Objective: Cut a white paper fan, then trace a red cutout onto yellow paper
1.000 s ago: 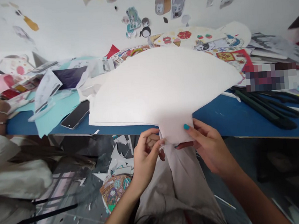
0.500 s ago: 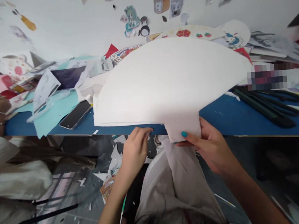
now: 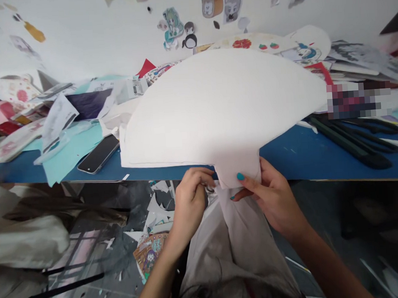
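Note:
A large white fan-shaped paper cutout (image 3: pixel 216 107) with a short tab at its bottom spreads above the blue table. My right hand (image 3: pixel 274 198) is closed on that tab, thumb on top and other fingers underneath and along its right edge. Close to the tab's left edge is my left hand (image 3: pixel 195 194), its fingers curled and pressed together. Whatever lies between those fingertips, if anything, is hidden.
A black phone (image 3: pixel 99 154) lies left of the cutout, beside turquoise paper (image 3: pixel 66 153). To the right are black-handled tools (image 3: pixel 351 143) on the blue table (image 3: pixel 288 156). Printed papers pile along the wall. Another person's sleeve (image 3: pixel 5 199) shows at far left; scraps litter the floor.
My left hand has moved right, up to the tab's left edge. The cutout and my right hand have shifted slightly left in view. The other person's hand has moved farther left.

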Available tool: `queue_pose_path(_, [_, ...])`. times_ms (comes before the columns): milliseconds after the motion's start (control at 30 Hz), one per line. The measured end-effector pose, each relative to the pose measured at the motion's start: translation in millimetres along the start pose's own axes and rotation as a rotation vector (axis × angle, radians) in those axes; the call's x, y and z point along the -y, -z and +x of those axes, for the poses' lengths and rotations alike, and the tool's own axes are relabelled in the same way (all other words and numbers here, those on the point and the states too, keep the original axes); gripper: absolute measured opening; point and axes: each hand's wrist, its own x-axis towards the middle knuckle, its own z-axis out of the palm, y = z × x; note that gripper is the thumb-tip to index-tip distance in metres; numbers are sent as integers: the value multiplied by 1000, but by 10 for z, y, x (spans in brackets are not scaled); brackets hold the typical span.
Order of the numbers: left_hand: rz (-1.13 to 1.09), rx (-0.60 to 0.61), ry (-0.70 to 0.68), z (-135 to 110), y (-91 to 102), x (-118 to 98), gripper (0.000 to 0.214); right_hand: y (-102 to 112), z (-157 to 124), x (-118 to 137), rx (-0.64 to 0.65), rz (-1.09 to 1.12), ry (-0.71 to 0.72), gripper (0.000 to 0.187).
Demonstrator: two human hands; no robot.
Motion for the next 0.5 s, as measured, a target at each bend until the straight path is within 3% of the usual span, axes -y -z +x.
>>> queue_pose_path(233, [-4,-19,-100,-77,37,87,17,49,-2,-41,136,27,-75,55])
queue_pose_path(367, [47,13,-46,-89,25,125,20,42,-15,-55,123,54,-58,61])
queue_pose_path(500, [149,63,-95,-96,9,187,23,19,4,-20,133,90,4,60])
